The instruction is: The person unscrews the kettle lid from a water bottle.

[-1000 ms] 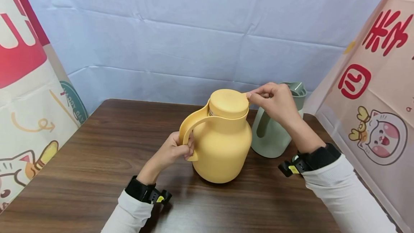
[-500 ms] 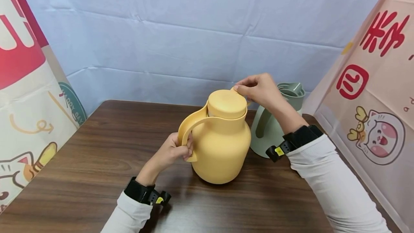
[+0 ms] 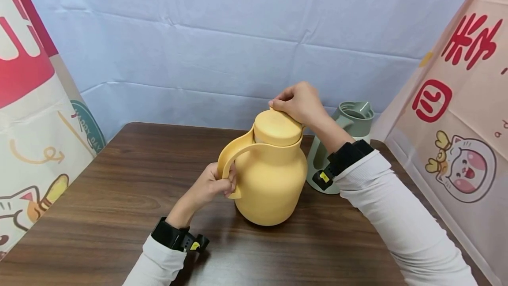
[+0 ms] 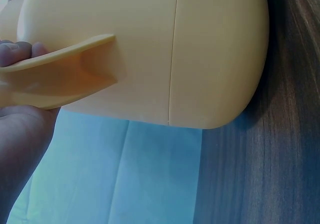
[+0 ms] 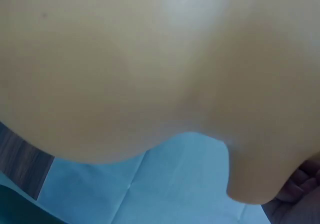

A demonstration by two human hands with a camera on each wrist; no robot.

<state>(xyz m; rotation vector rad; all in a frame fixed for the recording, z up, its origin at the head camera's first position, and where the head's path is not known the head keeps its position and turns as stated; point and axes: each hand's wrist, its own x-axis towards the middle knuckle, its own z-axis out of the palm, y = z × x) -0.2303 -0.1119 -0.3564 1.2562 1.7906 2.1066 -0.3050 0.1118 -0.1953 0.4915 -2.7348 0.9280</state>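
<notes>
A yellow thermos jug [image 3: 274, 184] stands upright on the table. My left hand [image 3: 212, 184] grips its looped handle [image 3: 234, 150] on the left side; in the left wrist view, fingers and thumb wrap the handle [image 4: 75, 74]. On top sits a round yellow lid [image 3: 278, 127]. At the lid's far edge, my right hand [image 3: 302, 103] pinches a small tab, most of which the fingers cover. The right wrist view is filled by the jug's smooth body [image 5: 125, 84] and its spout [image 5: 255, 179], with part of my right hand [image 5: 302, 201] at the lower right corner.
A green jug [image 3: 360, 125] stands close behind and right of the yellow one, partly hidden by my right forearm. The brown wooden table [image 3: 119, 197] backs onto a pale blue cloth [image 3: 190, 56]. Printed cloths hang on the left and right [image 3: 456, 144].
My right hand has swung leftward round the lid's far side, the lid's tab turning with it from right to back. My left hand and the jug's body stay in place.
</notes>
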